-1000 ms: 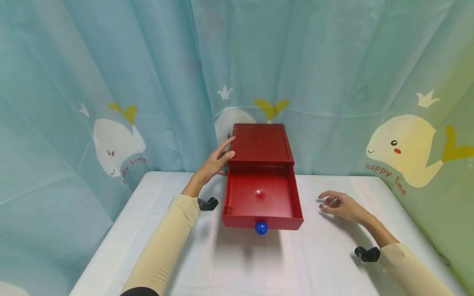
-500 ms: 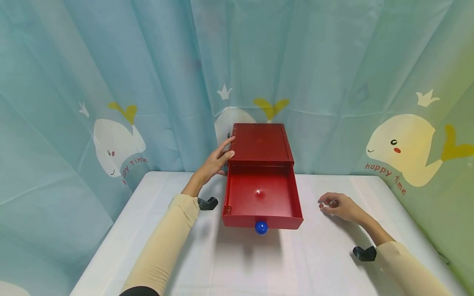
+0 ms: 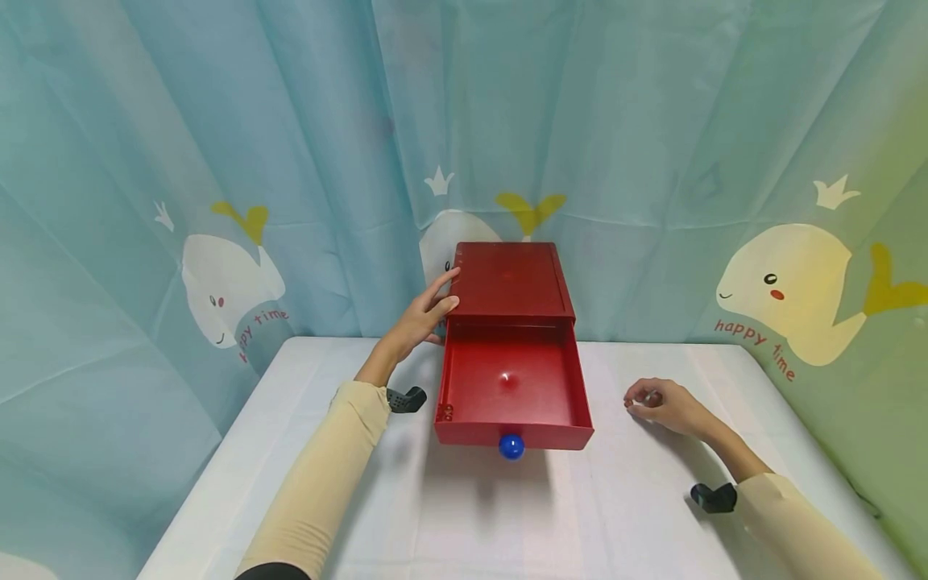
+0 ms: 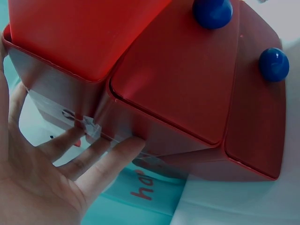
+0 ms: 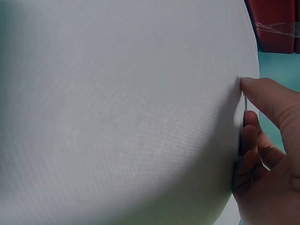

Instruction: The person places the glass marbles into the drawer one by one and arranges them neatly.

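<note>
A red drawer cabinet (image 3: 511,278) stands at the back of the table, its top drawer (image 3: 493,362) pulled out, with a blue knob (image 3: 511,447) on the front. Several small reddish-brown beads (image 3: 445,412) lie in the drawer's front left corner. My left hand (image 3: 415,326) rests against the cabinet's left side, fingers extended; in the left wrist view they touch the side wall (image 4: 154,136). On the table to the right, my right hand (image 3: 669,405) pinches a small reddish-brown bead (image 3: 628,403) between thumb and fingertips. In the right wrist view the bead is hidden.
Two lower drawers with blue knobs (image 4: 274,64) are closed in the left wrist view. A white cloth (image 3: 500,532) covers the table. Behind it hangs a blue-green curtain (image 3: 616,121) with printed whales. Clear tape (image 4: 91,126) sticks to the cabinet's side.
The fingers of my right hand have closed together around the bead on the table. My left hand and the cabinet have stayed put.
</note>
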### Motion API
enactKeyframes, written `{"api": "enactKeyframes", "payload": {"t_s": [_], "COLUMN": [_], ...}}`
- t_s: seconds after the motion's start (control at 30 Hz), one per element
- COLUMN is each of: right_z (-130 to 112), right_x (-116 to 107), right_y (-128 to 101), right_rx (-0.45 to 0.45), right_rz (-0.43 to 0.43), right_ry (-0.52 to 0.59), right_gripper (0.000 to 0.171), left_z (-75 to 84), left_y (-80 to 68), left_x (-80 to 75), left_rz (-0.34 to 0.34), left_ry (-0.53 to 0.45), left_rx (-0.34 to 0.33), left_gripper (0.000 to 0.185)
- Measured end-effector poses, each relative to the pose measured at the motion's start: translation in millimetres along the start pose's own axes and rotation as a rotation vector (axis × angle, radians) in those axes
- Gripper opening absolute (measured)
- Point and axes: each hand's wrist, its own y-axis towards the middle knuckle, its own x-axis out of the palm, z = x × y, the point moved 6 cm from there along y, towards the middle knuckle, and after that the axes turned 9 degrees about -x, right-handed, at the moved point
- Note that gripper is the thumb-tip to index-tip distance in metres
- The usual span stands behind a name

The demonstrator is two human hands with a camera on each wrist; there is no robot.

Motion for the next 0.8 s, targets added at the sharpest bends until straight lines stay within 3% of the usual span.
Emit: {"api": "enactKeyframes", "payload": {"t_s": [0.47,0.8], "right_z": [-2.4,-9.6], "right_x": [-0.6,-5.0], "right_y": [1.6,6.0], "right_rx": [-0.006,-0.082], "right_rz": [-0.006,-0.066], "right_ry": [-0.011,-0.063], "right_gripper": [0.010,0.010], "left_z": [1.0,-0.2], "left_y": [-1.3,-0.5], "left_x": [-0.6,0.5], "left_rz": [-0.002,-0.008], "left_ry": [-0.009,-0.029], "left_rx": [-0.013,-0.032], "left_gripper": [0.066,0.065]}}
